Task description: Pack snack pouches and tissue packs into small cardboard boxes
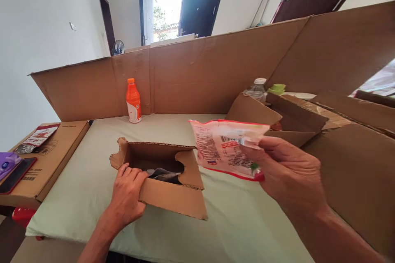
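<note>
My left hand (pixel 128 191) grips the near left wall of a small open cardboard box (pixel 173 199), its fingers hooked over the edge. Inside that box lies a dark, crumpled packet (pixel 165 174), only partly showing. Pinched by one end in my right hand (pixel 290 172) is a pale pink snack packet with red edges (pixel 222 148). Its printed side with a barcode faces me, and it hangs in the air just right of the box opening. My right thumb lies across the packet's face; the other fingers are behind it.
An orange bottle (pixel 133 102) stands at the back against a tall cardboard screen (pixel 197 74). To the right, open cardboard boxes (pixel 352 172) sit by a clear bottle (pixel 258 88) and a green container (pixel 277 87). At left, a flat carton (pixel 61 152) carries a phone and packets.
</note>
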The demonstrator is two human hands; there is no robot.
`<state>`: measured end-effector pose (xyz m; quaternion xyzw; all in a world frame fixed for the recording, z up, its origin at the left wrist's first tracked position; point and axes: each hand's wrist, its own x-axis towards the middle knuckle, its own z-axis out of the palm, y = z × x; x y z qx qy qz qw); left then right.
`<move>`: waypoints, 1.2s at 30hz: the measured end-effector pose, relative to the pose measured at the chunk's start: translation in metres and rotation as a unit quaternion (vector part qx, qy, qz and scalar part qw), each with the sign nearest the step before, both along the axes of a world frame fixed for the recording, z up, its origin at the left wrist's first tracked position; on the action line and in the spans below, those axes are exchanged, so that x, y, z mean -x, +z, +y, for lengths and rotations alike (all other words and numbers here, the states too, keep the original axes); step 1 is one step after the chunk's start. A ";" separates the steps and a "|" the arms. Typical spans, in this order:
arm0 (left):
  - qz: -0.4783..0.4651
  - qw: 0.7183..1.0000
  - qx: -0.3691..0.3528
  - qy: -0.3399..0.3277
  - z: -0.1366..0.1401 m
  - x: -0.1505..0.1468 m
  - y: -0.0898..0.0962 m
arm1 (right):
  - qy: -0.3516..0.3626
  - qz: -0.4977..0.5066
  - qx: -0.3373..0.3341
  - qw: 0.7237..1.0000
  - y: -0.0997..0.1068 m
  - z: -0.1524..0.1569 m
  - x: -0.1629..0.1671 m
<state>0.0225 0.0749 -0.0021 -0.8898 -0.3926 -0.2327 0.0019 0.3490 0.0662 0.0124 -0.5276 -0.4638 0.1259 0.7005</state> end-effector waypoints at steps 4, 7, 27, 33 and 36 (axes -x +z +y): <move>-0.012 1.000 0.000 -0.004 0.005 -0.001 0.000 | 0.033 0.017 -0.053 0.998 0.036 -0.009 0.030; -0.010 1.000 -0.001 -0.007 0.004 -0.001 -0.002 | 0.051 -0.078 -0.068 0.993 0.042 -0.005 0.048; -0.028 1.000 0.000 -0.005 0.007 -0.002 -0.004 | 0.374 -0.443 0.108 0.808 -0.001 0.057 0.089; -0.029 1.000 0.003 -0.006 0.011 -0.004 -0.003 | 0.307 -0.514 0.079 0.797 -0.002 0.045 0.083; -0.030 1.000 0.005 -0.004 0.011 -0.004 -0.003 | 0.236 -0.584 0.079 0.773 -0.005 0.040 0.082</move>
